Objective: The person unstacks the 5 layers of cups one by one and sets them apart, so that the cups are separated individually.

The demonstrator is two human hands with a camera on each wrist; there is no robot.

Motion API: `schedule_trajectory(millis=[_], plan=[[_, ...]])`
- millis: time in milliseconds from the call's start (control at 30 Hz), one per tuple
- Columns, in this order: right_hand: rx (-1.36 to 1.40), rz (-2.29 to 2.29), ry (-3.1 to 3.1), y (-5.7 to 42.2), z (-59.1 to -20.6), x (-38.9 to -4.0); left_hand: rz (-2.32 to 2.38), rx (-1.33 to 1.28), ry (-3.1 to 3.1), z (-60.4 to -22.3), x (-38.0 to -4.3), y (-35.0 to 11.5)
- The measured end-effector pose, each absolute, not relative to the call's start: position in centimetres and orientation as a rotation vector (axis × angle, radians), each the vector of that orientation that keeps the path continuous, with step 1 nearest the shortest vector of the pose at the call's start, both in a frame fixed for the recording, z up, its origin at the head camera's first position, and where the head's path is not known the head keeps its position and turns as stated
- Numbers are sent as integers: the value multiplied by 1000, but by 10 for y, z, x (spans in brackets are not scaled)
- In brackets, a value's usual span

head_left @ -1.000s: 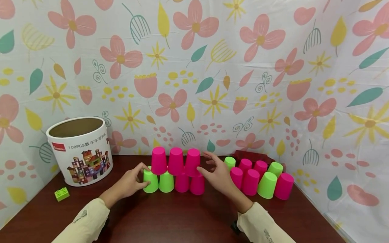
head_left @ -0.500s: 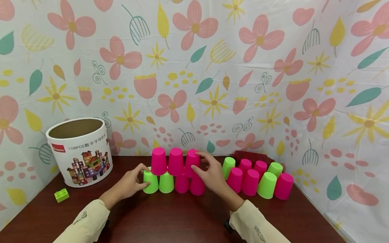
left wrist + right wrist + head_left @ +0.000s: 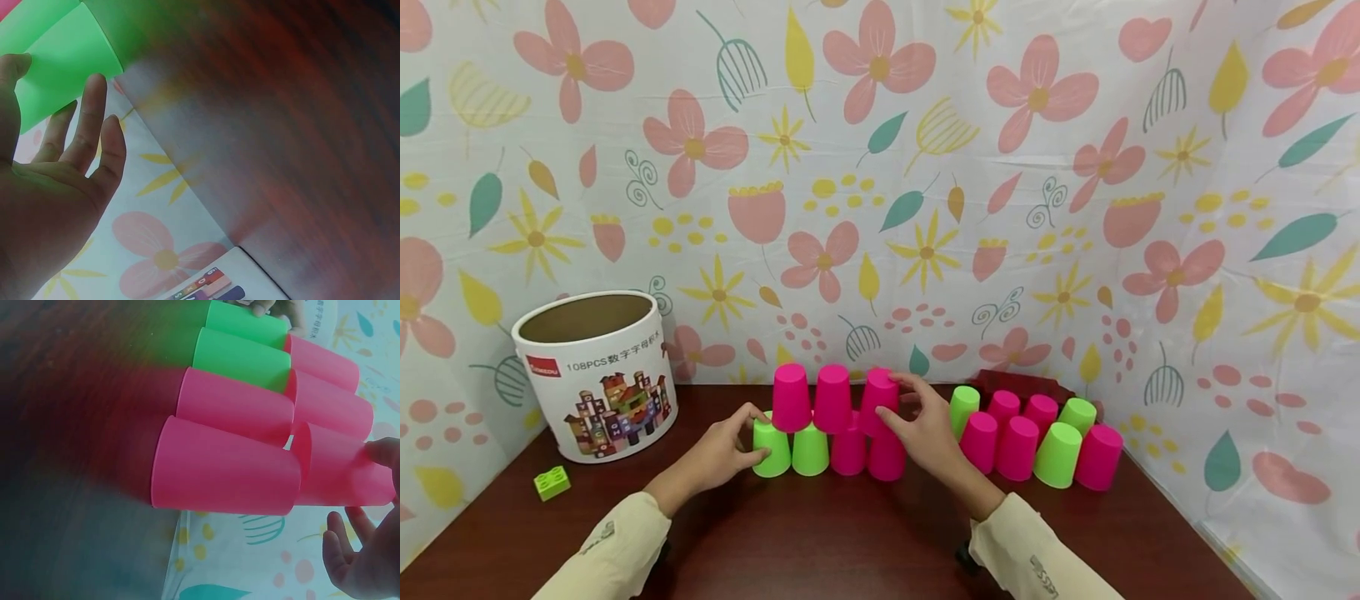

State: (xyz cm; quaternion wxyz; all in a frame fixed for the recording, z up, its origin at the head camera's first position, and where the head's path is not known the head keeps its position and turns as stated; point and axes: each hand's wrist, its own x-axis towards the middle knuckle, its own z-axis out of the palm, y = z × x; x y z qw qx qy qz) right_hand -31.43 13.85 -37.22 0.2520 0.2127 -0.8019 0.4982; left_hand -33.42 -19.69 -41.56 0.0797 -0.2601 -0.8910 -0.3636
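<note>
Upside-down plastic cups stand in two rows. The bottom row has a green cup (image 3: 772, 450) at its left end, another green cup (image 3: 809, 452) and two pink cups (image 3: 848, 454). Three pink cups make the upper row, from the left one (image 3: 792, 400) to the right-end pink cup (image 3: 877, 402). My left hand (image 3: 726, 450) holds the left-end green cup between thumb and fingers; the left wrist view has its thumb on the green side (image 3: 69, 65). With thumb and fingers, my right hand (image 3: 928, 429) grips the right-end upper pink cup (image 3: 340, 465), which sits slightly apart from its neighbour.
Several more pink and green cups (image 3: 1058, 456) stand upside down at the right. A white bucket (image 3: 598, 383) and a small green toy brick (image 3: 552, 482) are at the left. Patterned cloth (image 3: 850, 208) hangs behind the dark table (image 3: 812, 542); something dark red (image 3: 1022, 383) lies at the back.
My right hand has moved left and closed round the right-end upper pink cup. That cup has shifted slightly right, widening the gap beside it. My left hand has stayed at the green cup.
</note>
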Motion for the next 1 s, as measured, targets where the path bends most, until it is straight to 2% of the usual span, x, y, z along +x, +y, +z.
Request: schedule_trajectory(millis=[567, 1000], plan=[[569, 1159, -2153, 201, -368, -270, -1062, -784, -2655, -419, -336, -199], [518, 1177, -2314, 249, -374, -245, -1093, -822, -2643, -418, -337, -198]])
